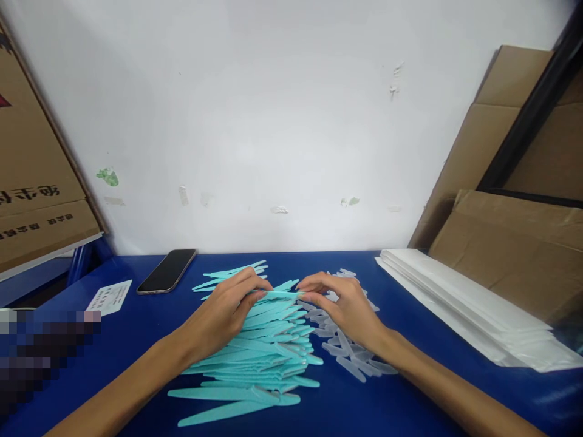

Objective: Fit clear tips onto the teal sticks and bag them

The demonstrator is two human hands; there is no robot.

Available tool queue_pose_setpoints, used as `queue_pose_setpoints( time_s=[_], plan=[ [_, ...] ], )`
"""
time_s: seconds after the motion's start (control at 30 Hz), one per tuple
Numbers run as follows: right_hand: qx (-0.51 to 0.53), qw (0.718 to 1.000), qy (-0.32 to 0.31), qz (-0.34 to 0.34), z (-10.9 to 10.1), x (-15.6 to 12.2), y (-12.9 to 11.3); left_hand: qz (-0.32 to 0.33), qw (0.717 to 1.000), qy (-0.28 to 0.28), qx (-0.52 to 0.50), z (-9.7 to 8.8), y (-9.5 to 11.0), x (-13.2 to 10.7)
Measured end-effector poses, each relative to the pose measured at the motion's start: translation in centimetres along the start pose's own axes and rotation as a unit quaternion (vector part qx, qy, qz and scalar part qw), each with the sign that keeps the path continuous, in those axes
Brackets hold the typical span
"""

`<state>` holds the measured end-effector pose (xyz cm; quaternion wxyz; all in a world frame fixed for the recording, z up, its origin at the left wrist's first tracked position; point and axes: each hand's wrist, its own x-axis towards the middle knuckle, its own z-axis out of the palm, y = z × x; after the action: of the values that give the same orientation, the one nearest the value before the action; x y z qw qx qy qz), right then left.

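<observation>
A heap of turquoise plastic sticks (pixel 264 358) lies on the blue table (pixel 392 394) in front of me. Beside it on the right is a smaller pile of clear plastic caps (pixel 346 355). My left hand (pixel 223 312) rests over the turquoise heap, its fingers pinched on one end of a single turquoise stick (pixel 280 295). Over the clear pile, my right hand (pixel 344 303) pinches the other end of that same stick, so it is held level between both hands just above the heap.
A black phone (pixel 166 271) and a white card (pixel 110 297) lie at the back left. A stack of white sleeves (pixel 473 309) runs along the right side. Cardboard boxes (pixel 514 243) stand at right and left (pixel 31 182) against the white wall.
</observation>
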<state>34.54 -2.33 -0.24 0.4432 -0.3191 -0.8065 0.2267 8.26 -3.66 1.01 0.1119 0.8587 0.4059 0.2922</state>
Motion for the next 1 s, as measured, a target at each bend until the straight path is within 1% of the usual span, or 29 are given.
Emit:
queue_pose_setpoints(
  time_s=[0.1,0.2,0.27,0.33,0.43,0.5,0.6,0.67,0.73,0.8,0.87,0.93,1.0],
  plan=[
    [0.000,1.000,0.007,0.004,0.2,-0.2,-0.4,0.000,1.000,0.002,0.002,-0.1,0.2,-0.1],
    [-0.019,1.000,0.007,-0.009,0.2,-0.2,-0.5,0.016,1.000,-0.004,0.019,-0.1,0.0,-0.1],
    [-0.053,0.998,-0.002,-0.015,0.1,0.0,-0.4,0.016,0.998,-0.008,0.053,-0.2,-0.3,0.1],
    [-0.113,0.993,-0.009,-0.017,-0.3,0.2,-0.3,-0.001,0.996,0.004,0.093,-0.5,-0.8,0.4],
    [-0.223,0.975,0.003,-0.021,-1.5,0.6,0.3,-0.025,0.988,0.034,0.150,-1.2,-2.2,0.7],
    [-0.279,0.960,0.013,-0.023,-2.5,0.8,1.1,-0.037,0.982,0.033,0.184,-1.8,-3.7,0.7],
    [-0.335,0.942,0.007,-0.007,-3.8,1.2,2.7,-0.063,0.974,-0.001,0.217,-2.4,-5.9,0.3],
    [-0.373,0.927,-0.016,0.018,-4.3,1.2,3.7,-0.077,0.970,-0.028,0.231,-2.6,-7.1,0.1],
    [-0.397,0.916,-0.044,0.042,-4.5,1.2,4.5,-0.089,0.965,-0.050,0.243,-2.6,-7.7,-0.1],
    [-0.404,0.910,-0.070,0.053,-4.4,1.0,5.1,-0.091,0.961,-0.054,0.254,-2.5,-7.8,-0.2],
    [-0.406,0.907,-0.091,0.057,-4.2,0.7,5.4,-0.079,0.965,-0.039,0.249,-2.2,-7.4,-0.1],
    [-0.408,0.904,-0.108,0.065,-4.0,0.4,5.7,-0.062,0.976,-0.033,0.208,-1.9,-6.5,0.0],
    [-0.408,0.902,-0.121,0.077,-3.8,0.1,5.8,-0.049,0.987,-0.050,0.144,-1.4,-5.4,0.2]
  ],
)
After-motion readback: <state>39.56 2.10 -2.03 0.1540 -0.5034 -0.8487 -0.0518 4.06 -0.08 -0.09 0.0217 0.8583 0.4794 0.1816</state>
